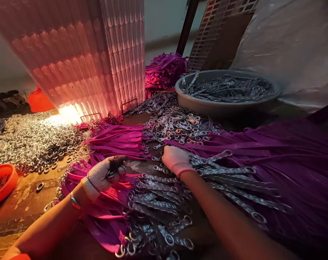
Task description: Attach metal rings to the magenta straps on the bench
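My left hand [105, 177], in a white glove with darkened fingertips, is closed around a few small metal rings [121, 170]. It rests over a bundle of magenta straps [112, 195]. My right hand [176, 159], gloved in white with a pink cuff, is a closed fist; its fingertips and whatever they grip are hidden. Just behind that fist lies the end of a purple strap [191, 145]. Ridged metal chain-like strips with ring ends [161, 204] spread between and below my hands, and more such strips [228, 171] lie right of my right wrist.
A large heap of metal rings [36, 141] covers the left side near a bright lamp [70, 113]. An orange bowl [4, 182] sits at the left edge. Behind stand a clear ribbed plastic panel [85, 61] and a grey basin [220, 104] of metal strips. Purple straps [293, 173] fill the right.
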Motion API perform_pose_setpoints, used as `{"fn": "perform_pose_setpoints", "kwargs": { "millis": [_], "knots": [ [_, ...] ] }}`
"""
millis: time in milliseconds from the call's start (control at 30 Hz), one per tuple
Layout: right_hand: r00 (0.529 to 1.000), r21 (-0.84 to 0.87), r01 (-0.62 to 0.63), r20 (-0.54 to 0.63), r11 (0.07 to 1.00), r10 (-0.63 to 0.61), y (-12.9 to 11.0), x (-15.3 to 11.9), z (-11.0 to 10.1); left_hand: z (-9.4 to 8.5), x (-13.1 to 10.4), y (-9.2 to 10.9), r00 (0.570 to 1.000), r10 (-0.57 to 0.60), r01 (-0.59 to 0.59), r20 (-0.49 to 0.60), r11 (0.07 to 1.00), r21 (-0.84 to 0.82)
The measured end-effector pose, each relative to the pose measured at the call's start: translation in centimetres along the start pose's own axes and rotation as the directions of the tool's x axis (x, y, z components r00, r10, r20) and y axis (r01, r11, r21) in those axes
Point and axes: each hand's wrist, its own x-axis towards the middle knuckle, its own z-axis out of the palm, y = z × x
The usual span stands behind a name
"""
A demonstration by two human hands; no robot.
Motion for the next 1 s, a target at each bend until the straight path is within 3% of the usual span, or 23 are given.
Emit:
{"fn": "perform_pose_setpoints", "kwargs": {
  "millis": [233,367,433,500,567,633,700,867,1000],
  "knots": [
    [0.995,0.103,0.012,-0.1,0.995,-0.002,-0.8,-0.8,-0.6,-0.9,-1.1,0.0,0.999,0.038,-0.038,0.039,0.999,-0.01],
    [0.983,0.282,0.179,-0.092,0.943,-0.159,-1.8,-3.3,-1.1,-1.2,-0.6,-0.7,0.991,0.111,-0.11,0.079,0.994,-0.014],
    [0.945,0.537,0.316,-0.102,0.782,-0.312,-3.0,-5.1,-0.9,-1.1,-0.2,-1.1,0.99,0.136,-0.135,0.042,0.991,-0.013],
    [0.876,0.801,0.373,-0.138,0.469,-0.462,-4.3,-7.0,-0.6,-0.9,0.1,-1.4,0.985,0.171,-0.171,0.012,0.985,-0.007],
    [0.803,0.92,0.346,-0.187,0.186,-0.565,-5.4,-8.5,-0.6,-0.6,0.5,-1.7,0.974,0.228,-0.228,0.014,0.974,0.006],
    [0.765,0.953,0.302,-0.216,0.041,-0.607,-6.0,-9.5,-1.1,-0.3,0.7,-2.0,0.959,0.283,-0.283,0.02,0.959,0.022],
    [0.776,0.975,0.224,-0.172,0.01,-0.607,-6.0,-9.9,-1.7,0.0,0.9,-2.4,0.947,0.32,-0.32,0.009,0.945,0.064],
    [0.854,1.0,-0.023,0.028,0.017,-0.52,-5.3,-9.7,-2.0,0.7,1.0,-2.9,0.915,0.4,-0.39,-0.062,0.912,0.131],
    [0.88,0.99,-0.114,0.064,-0.078,-0.471,-5.2,-9.5,-1.0,1.1,0.6,-2.8,0.885,0.464,-0.453,0.029,0.848,0.275]
  ]
}}
